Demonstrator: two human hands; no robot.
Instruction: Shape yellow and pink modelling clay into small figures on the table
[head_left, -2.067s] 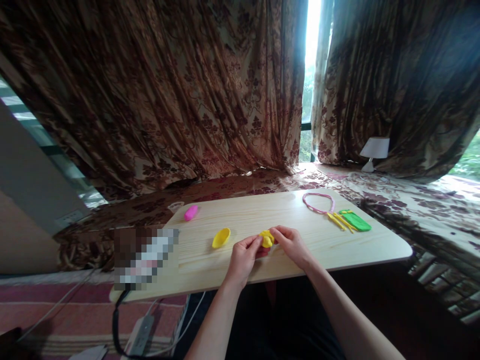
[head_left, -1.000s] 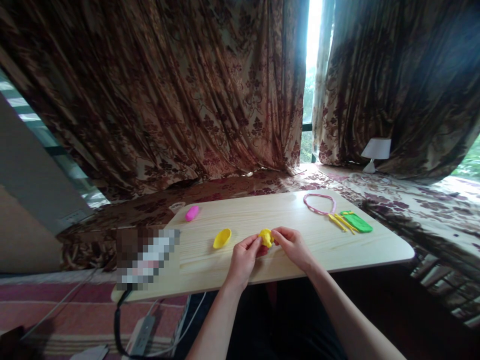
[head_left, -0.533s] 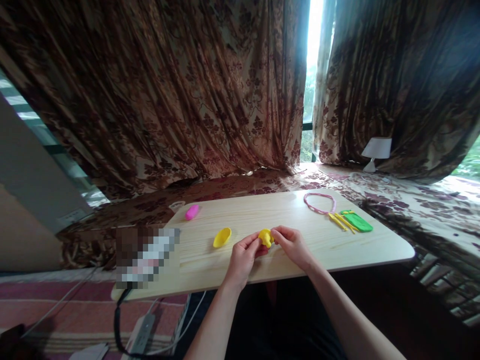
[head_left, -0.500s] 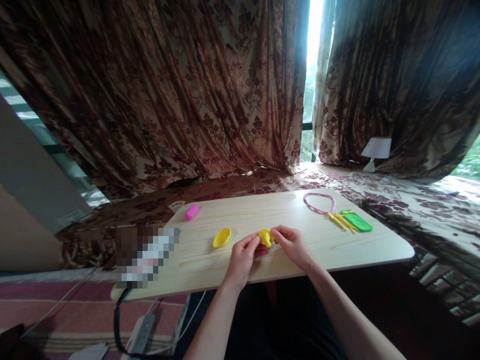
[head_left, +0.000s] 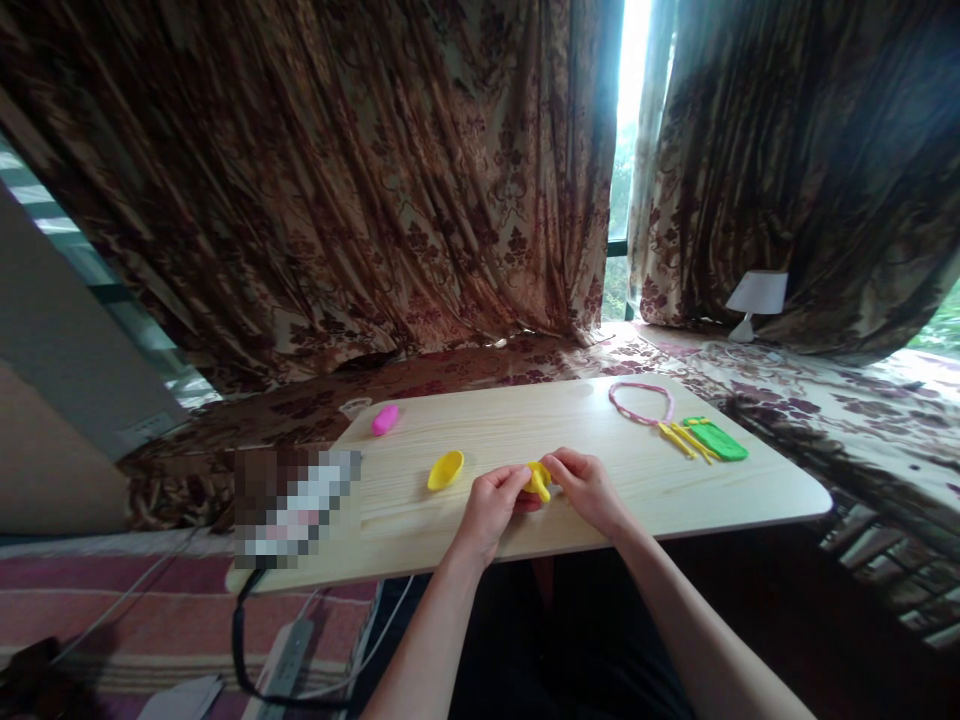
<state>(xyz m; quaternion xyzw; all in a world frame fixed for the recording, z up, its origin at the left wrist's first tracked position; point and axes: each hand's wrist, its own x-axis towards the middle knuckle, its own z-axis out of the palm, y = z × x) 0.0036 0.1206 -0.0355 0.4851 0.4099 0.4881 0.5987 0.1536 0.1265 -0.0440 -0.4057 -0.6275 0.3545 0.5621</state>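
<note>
Between my two hands is a soft yellow lump of modelling clay (head_left: 538,483), held just above the near part of the table. My left hand (head_left: 491,505) grips its left side with thumb and fingers. On its right side, the fingers of my right hand (head_left: 585,488) pinch it. A rounded end of the clay sticks down toward me. To the left of my hands lies a yellow oval dish-like piece (head_left: 446,470). A pink clay block (head_left: 385,420) rests farther back on the left.
The pale wooden table (head_left: 420,545) bears a pink braided loop (head_left: 641,403), thin yellow strips (head_left: 686,441) and a flat green piece (head_left: 716,440) on its right. A blurred-out object (head_left: 296,510) with a black cable covers the left corner. A white lamp (head_left: 757,293) stands beyond.
The yellow clay's end now sticks out longer and points down to the right. Both hands stay on it, shifted very slightly. The things on the table have not moved.
</note>
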